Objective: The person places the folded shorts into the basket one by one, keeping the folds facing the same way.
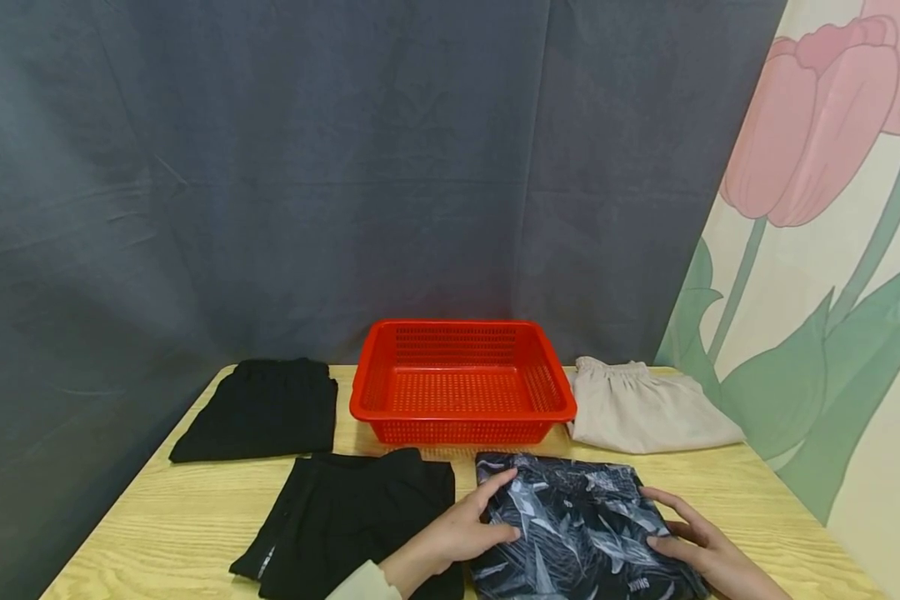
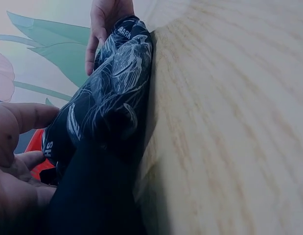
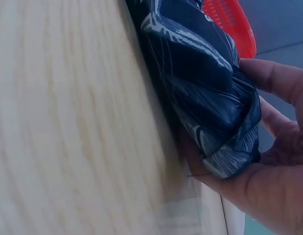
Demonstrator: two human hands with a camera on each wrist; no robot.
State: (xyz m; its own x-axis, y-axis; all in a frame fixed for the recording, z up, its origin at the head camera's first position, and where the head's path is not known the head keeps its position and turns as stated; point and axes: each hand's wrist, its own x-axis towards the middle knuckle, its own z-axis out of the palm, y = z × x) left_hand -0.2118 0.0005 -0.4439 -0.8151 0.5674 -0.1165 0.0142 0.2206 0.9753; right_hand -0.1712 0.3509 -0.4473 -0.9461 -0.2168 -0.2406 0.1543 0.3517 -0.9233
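Note:
A folded dark garment with a grey-white leaf-like print [image 1: 570,525] lies on the table at the front, right of centre. My left hand [image 1: 453,533] rests on its left side, index finger and thumb extended over the cloth. At its right edge is my right hand [image 1: 701,546], with the thumb on the cloth and the fingers spread along the side. In the right wrist view, the right fingers [image 3: 276,81] touch the rumpled edge of the printed garment [image 3: 205,88]. Small white lettering shows on the print in the left wrist view. Whether it is shorts or trousers cannot be told.
An empty red plastic basket [image 1: 461,429] stands at the back middle. Folded black bottoms [image 1: 262,417] lie back left, another black folded garment [image 1: 352,517] front left. Beige elastic-waist bottoms [image 1: 648,408] lie back right. A grey curtain hangs behind the wooden table [image 1: 157,533].

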